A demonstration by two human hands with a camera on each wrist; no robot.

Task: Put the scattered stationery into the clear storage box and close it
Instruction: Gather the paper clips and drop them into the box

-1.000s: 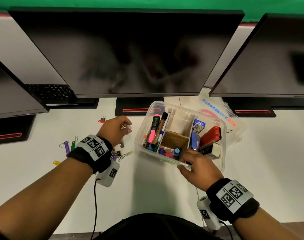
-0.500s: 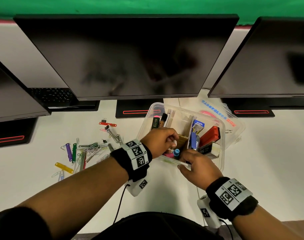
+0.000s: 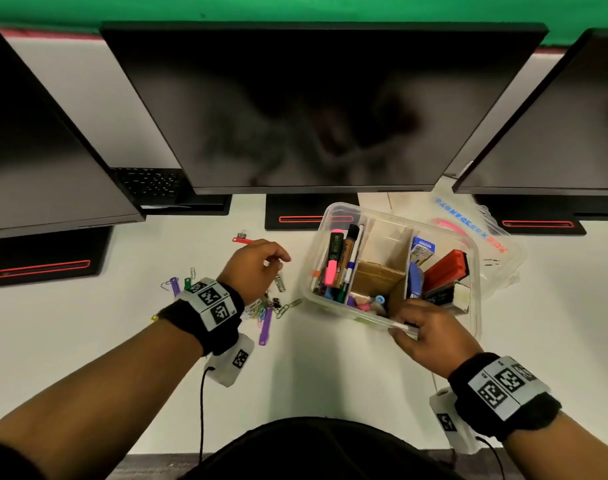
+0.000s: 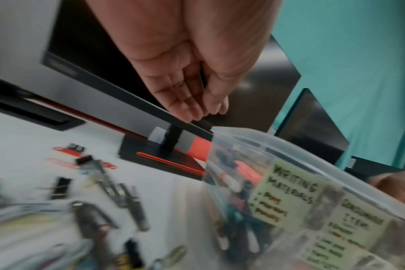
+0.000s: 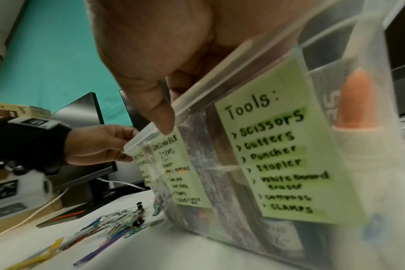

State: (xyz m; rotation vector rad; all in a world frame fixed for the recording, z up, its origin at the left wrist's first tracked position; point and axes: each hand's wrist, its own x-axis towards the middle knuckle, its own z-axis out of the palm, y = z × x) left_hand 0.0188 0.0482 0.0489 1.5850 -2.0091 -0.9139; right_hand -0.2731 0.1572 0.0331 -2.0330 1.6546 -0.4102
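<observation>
Clear storage box: the transparent plastic storage box (image 3: 468, 258) stands open on the white worktop (image 3: 330, 368), in front of the middle black monitor (image 3: 313, 109); cardboard dividers split it into compartments, and green handwritten labels (image 5: 282, 138) are stuck to its near wall.
Already stowed, left compartment: the pink highlighter (image 3: 331, 268) with markers and pens beside it.
Already stowed, middle compartment: small pink and blue items at the near end; the far part looks bare.
Already stowed, right compartment: the red and black block-shaped tool (image 3: 446, 268), a blue tool and small cartons.
Still scattered: the heap of coloured paper clips and black binder clips (image 3: 264, 308), the purple plastic fastener strip (image 3: 266, 327), the red fastener strip (image 3: 243, 240); all lie on the worktop left of the box, apart from it.
Lid: the clear lid with blue lettering (image 3: 475, 230) lies behind and right of the box, not fitted.
Left hand: the left hand (image 3: 254, 268) hovers above the heap; fingers curled downward with a small silvery clip at their tips, apparently pinched, though the blur makes that uncertain.
Right hand: the right hand (image 3: 423, 330) holds the box's near rim, thumb on the outer wall, fingers over the edge; grip closed round the rim.
Progress, judged: bulky items packed; small clips and strips mostly outstanding.
Remaining, judged: gather the heap, load it, fit the lid.
</observation>
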